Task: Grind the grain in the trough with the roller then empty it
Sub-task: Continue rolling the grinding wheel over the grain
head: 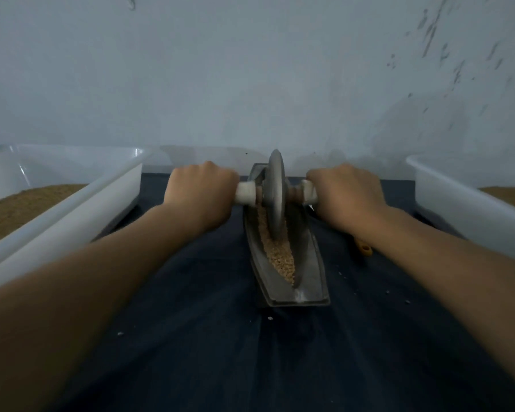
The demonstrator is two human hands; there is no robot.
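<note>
A narrow grey metal trough (312, 260) lies lengthwise on a dark blue cloth, pointing away from me. Pale crushed grain (281, 257) fills its groove. A grey metal disc roller (275, 191) stands upright in the far half of the trough, on an axle with white handles. My left hand (201, 191) grips the left handle (246, 193). My right hand (347, 193) grips the right handle (308, 190). Both arms are stretched forward.
A white plastic tub (72, 215) holding brown grain stands at the left, another white tub (470, 209) at the right. A small yellow object (364, 248) lies under my right forearm. A few stray grains dot the cloth (250, 352). A pale wall rises behind.
</note>
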